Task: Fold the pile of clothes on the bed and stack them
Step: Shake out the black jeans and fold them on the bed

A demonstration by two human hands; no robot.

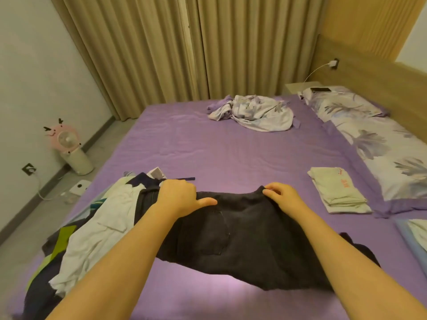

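While each hand, left hand [179,195] and right hand [283,198], grips its far edge, the black trousers [231,239] lie crosswise.

Trousers [231,236] spread across near part of bed [208,153], between both hands. Unfolded pile of clothes [92,227] at left bed edge, touching trousers. Folded garment [337,192] to right, apart from trousers, beside pillows [381,144]. Crumpled sheet [254,112] at far end. Fan [71,148] on floor, left of bed.
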